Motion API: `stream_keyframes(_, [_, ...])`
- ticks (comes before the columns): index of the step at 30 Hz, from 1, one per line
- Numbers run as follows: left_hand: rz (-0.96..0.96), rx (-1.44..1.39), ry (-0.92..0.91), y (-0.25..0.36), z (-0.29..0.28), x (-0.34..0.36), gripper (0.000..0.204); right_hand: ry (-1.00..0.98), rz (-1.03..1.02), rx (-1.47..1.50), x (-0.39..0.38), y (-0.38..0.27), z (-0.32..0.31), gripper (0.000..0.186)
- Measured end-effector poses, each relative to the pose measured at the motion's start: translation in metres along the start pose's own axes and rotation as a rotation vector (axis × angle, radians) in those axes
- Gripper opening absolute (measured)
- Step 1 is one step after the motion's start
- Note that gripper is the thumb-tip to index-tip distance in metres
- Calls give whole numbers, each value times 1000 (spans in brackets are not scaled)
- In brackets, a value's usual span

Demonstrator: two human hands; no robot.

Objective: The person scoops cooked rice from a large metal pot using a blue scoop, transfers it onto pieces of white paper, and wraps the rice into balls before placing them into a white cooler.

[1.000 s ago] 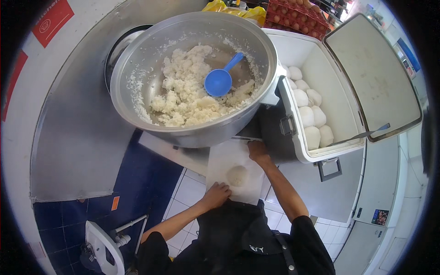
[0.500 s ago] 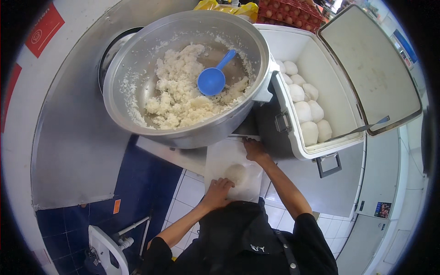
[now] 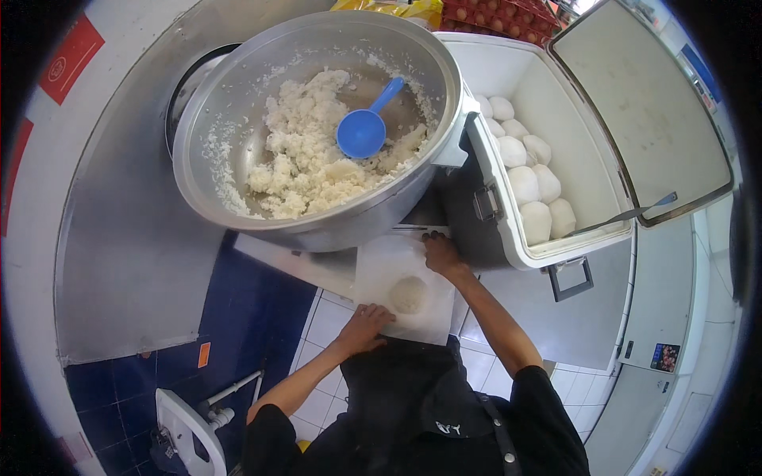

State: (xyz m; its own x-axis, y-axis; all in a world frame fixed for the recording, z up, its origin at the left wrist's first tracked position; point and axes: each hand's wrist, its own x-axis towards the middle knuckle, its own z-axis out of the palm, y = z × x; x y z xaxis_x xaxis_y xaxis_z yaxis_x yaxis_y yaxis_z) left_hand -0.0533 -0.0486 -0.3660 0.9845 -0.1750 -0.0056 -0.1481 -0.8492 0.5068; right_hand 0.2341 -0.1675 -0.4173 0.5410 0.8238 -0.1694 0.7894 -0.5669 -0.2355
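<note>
Just on the person's side of the big aluminium pot [image 3: 317, 236], a white paper sheet [image 3: 381, 266] lies with one rounded mound of rice [image 3: 408, 295] on it, below the pot's near wall and slightly to the right of its middle. At the sheet's left edge, farther from the pot than the mound, the left hand [image 3: 367, 325] rests palm down, its fingers lightly bent and close together, the tips just beside the rice. At the corner of the sheet nearest the pot's right side is the right hand [image 3: 442, 252], its fingers curled; whether either hand pinches the paper or only presses on it, I cannot tell.

Inside the pot, loose cooked rice [image 3: 302, 143] is heaped toward the left and near side, with grains stuck to the wall; a round blue scoop [image 3: 362, 133] sits on the right of the heap, its handle pointing away from the person. Directly right of the pot stands an insulated box [image 3: 524, 257], dark outside and white within, holding rounded white bundles [image 3: 524, 185]. Its lid [image 3: 643, 103] is swung open on the side away from the pot. Beyond the pot, to the right, are red trays of eggs [image 3: 500, 20], with a yellow plastic bag [image 3: 397, 8] beside them. Left of the pot spreads a steel counter [image 3: 135, 238].
</note>
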Motion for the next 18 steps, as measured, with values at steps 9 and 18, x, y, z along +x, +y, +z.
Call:
stream_keyframes(9, [-21, -38, 246, 9, 11, -8, 25, 119, -187, 210, -25, -11, -28, 24])
stream_keyframes(18, [-174, -146, 395, 32, -7, 6, 11, -71, -24, -47, -39, -27, -38, 64])
